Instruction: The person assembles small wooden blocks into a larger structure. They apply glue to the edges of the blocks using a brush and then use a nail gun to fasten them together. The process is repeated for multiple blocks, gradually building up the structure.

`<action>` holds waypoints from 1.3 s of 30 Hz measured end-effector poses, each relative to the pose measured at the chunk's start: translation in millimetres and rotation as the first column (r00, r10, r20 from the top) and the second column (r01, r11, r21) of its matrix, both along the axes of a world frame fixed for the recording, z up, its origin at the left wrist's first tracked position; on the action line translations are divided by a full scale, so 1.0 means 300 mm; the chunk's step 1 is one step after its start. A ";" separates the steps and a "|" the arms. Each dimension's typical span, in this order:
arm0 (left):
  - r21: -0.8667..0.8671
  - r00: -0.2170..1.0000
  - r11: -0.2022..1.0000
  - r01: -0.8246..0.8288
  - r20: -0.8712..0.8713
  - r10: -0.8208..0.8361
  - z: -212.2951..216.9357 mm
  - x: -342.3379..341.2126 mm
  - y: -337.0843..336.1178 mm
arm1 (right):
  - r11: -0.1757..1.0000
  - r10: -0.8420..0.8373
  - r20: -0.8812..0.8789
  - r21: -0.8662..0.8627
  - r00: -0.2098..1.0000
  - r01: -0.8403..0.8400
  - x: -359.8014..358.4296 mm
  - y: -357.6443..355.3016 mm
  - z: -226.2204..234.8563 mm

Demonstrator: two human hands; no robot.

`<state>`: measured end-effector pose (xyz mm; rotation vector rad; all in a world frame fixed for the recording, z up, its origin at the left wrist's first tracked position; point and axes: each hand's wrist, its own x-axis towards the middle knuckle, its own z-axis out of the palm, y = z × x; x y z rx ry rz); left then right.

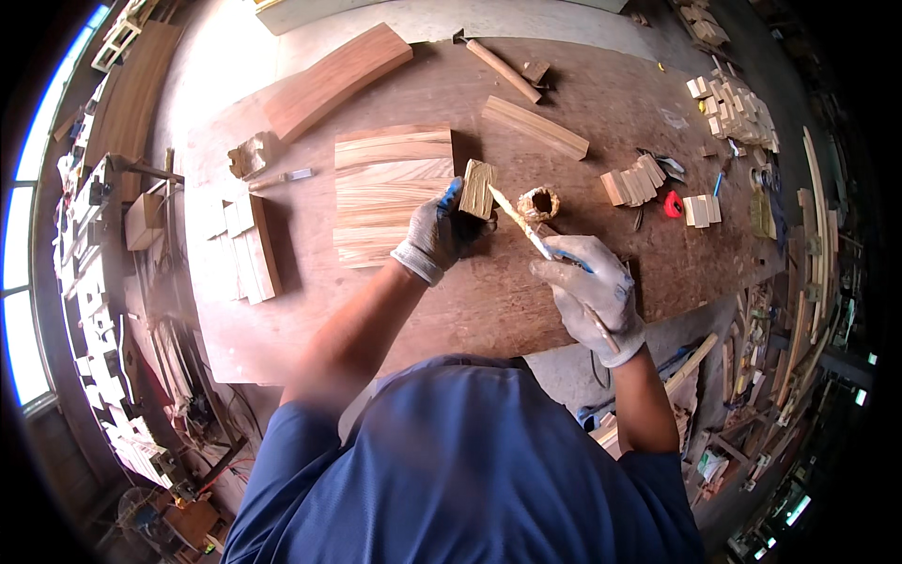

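Note:
My left hand point(437, 230), in a pale glove with blue patches, grips a small wooden block point(478, 189) whose upper face carries a streaky yellowish coat. In my right hand point(590, 287), gloved the same way, is a slim brush-like stick point(520, 219) smeared pale near its tip. That tip reaches the block's right edge; whether it touches I cannot tell. Just right of the stick stands a small round pot point(538, 204) crusted with yellowish residue, dark inside. Beside my left hand lies a panel of striped wood strips point(393, 193).
The wooden table point(451, 315) also bears a thick board point(338, 80), a hammer point(503, 69), a squared timber point(536, 128) and stacked blocks point(249, 249) at left. Toward the right are short blocks point(633, 181), a red tape measure point(673, 204) and a block pile point(738, 113).

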<state>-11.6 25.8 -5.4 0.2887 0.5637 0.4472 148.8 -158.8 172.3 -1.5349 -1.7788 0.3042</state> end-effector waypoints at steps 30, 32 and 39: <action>-0.140 0.987 0.989 -0.043 0.150 0.064 0.030 -0.027 0.005 | 0.972 -0.226 -0.162 0.023 0.961 0.233 -0.032 -0.029 -0.023; -0.119 0.968 0.993 -0.023 0.247 0.052 0.009 -0.041 0.004 | 0.922 -0.376 -0.175 0.031 0.910 0.386 0.053 -0.019 -0.074; 0.276 0.981 0.956 0.100 -0.189 -0.048 0.140 -0.171 0.057 | 0.715 -0.696 -0.471 -0.380 0.542 0.587 0.260 0.043 -0.328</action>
